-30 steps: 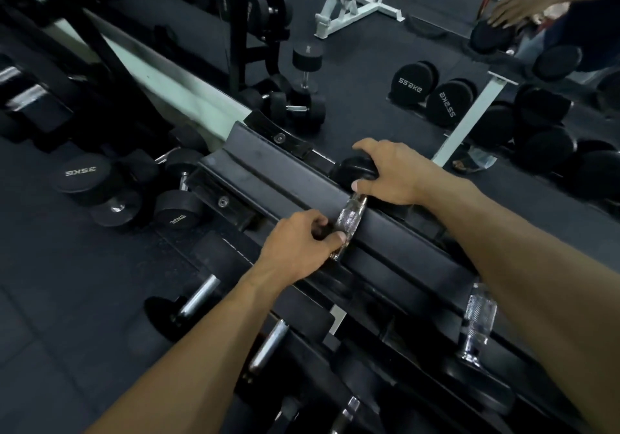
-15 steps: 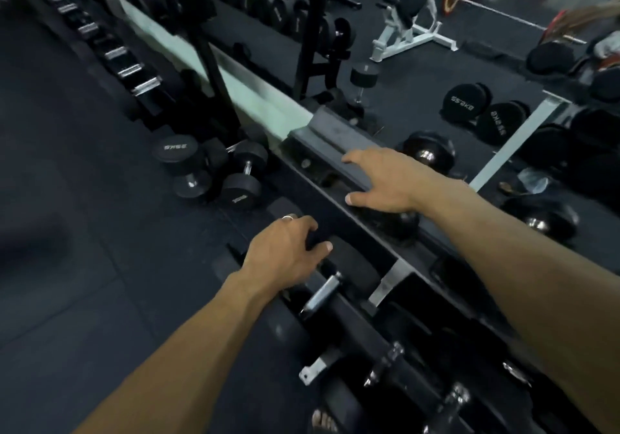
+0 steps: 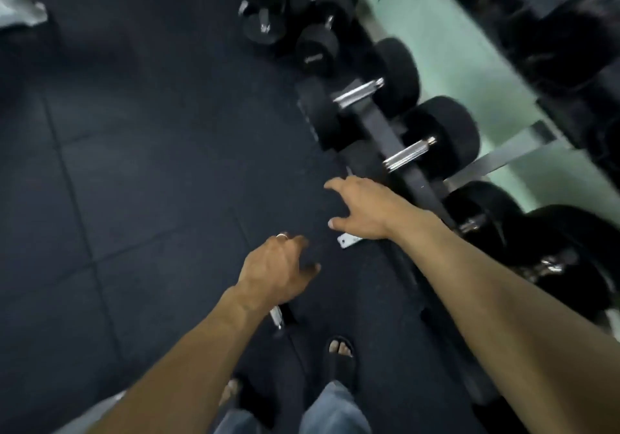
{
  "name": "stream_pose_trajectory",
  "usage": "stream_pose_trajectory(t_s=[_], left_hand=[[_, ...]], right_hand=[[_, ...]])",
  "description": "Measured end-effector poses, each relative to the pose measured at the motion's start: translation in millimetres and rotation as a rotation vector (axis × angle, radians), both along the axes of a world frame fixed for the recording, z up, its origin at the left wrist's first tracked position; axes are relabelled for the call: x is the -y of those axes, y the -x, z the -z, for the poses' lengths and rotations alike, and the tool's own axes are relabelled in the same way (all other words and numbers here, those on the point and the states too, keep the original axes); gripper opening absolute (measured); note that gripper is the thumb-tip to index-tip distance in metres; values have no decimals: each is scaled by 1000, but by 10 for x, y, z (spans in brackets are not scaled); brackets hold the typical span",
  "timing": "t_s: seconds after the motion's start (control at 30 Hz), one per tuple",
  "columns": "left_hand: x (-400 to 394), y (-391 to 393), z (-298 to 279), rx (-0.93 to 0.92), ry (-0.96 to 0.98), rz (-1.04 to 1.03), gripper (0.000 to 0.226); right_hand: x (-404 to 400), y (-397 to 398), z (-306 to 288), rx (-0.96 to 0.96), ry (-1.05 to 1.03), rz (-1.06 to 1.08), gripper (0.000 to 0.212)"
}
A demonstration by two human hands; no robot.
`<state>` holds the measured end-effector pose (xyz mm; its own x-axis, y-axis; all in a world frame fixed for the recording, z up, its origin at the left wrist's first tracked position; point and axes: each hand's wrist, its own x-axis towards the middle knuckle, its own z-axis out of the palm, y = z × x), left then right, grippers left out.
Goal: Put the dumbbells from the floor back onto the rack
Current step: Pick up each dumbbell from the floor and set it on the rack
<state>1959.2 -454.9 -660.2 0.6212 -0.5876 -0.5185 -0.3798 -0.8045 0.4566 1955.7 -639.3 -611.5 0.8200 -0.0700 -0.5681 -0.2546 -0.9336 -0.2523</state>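
Both hands hang free over the dark rubber floor. My left hand, a ring on one finger, holds nothing and its fingers are loosely spread. My right hand is open too, fingers splayed, just left of the rack rail. Black dumbbells with chrome handles lie across the low rack to the right. Several more black dumbbells stand on the floor at the top, beyond the rack's end. A short chrome handle shows on the floor under my left wrist, mostly hidden.
My sandalled feet stand on the rubber tiles at the bottom. A pale green strip runs behind the rack. A silver rack foot plate lies on the floor under my right hand. The picture is blurred.
Both hands have come off the rack and the dumbbell placed there. The view has swung down and left toward the floor.
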Motion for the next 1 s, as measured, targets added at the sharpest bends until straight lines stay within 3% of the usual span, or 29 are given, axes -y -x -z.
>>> stream_pose_trajectory(t_s=[0.4, 0.57, 0.77, 1.0], left_hand=[[-990, 1192, 3042, -304, -133, -478, 42], [-1086, 1389, 4192, -316, -20, -618, 55], [-872, 1498, 5095, -406, 119, -908, 61], [-776, 1538, 5441, -455, 104, -1024, 60]], right_hand=[[-869, 290, 3129, -230, -119, -232, 76], [-1071, 364, 4319, -262, -127, -247, 78], [-1249, 302, 5260, -179, -177, -253, 73], [-1339, 278, 5671, -13, -313, -88, 31]])
